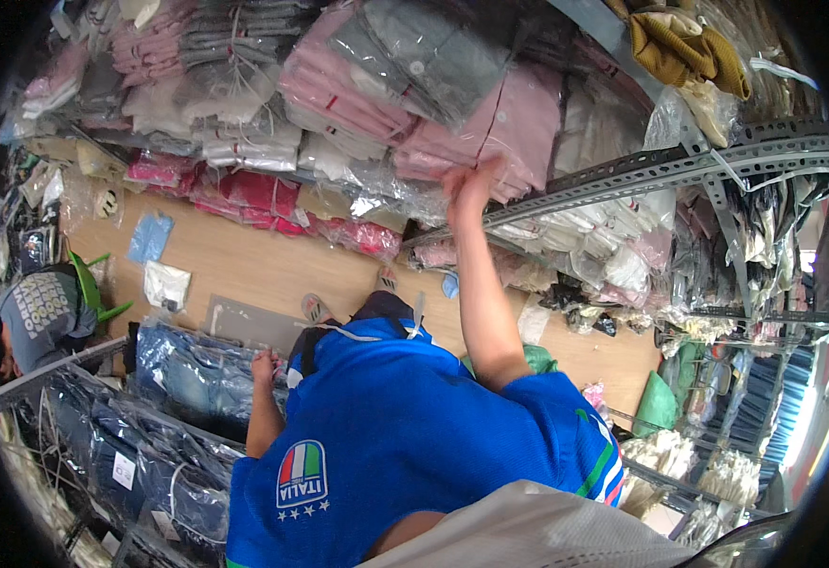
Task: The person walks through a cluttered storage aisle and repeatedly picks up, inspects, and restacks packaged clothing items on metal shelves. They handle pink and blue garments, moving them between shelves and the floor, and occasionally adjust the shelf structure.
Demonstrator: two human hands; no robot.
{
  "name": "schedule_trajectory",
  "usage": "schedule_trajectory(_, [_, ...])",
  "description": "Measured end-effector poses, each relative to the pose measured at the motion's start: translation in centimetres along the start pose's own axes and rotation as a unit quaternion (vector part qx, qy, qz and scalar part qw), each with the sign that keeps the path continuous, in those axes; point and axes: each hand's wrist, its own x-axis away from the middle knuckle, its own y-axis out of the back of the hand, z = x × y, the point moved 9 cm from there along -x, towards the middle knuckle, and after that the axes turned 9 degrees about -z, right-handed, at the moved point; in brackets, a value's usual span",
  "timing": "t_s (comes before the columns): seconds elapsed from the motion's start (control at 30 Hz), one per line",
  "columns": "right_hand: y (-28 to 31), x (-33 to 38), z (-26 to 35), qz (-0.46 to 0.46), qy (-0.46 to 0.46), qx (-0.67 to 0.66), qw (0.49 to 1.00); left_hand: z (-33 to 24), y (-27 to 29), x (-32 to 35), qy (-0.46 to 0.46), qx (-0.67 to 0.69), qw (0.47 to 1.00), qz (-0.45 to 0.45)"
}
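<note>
Because the pink pack (525, 123) at the right fingers (490, 170) is slickly wrapped | grey pack (424, 57) beyond may slide | grip — cannot tell, left fingers (264, 361) likewise

Pink garments (533, 114) at the far side: soft, matt cloth, seen through thin clear plastic by which light is thrown back in crinkled, glossy streaks. Perforated shelf rail (765, 163) at right: grey metal, smooth, dully sheened. Ochre knit (689, 52), far right: ribbed, rough, matt. Blue denim (196, 379), near left: sheathed in wrinkled, shiny film. Floor (244, 260): smooth, pale, wood-toned (real timber cannot be confirmed). Blue shirt (405, 417), near: matt, fine-textured cloth.
</note>
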Motion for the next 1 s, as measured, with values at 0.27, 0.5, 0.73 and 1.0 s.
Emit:
schedule_trajectory(0.27, [-0.7, -2.0, 0.4, -0.062, -0.075, -0.025, 0.995, 0.4, -0.5, 0.3, -0.012, 0.029, 0.999, 0.015])
schedule_trajectory(0.5, [0.1, 0.2, -0.8, 0.013, -0.091, 0.037, 0.995, -2.2, -0.4, 0.0, -0.037, 0.05, 0.998, -0.016])
schedule_trajectory(0.73, [1.4, 9.9, -6.8, 0.036, -0.156, 0.094, 0.983, -0.2, 1.0, -0.8, -0.045, 0.031, 0.998, 0.016])
schedule_trajectory(1.0, [-3.1, -2.1, 2.8, -0.056, -0.044, -0.047, 0.996, 0.7, 1.9, 1.6, -0.012, 0.042, 0.998, -0.034])
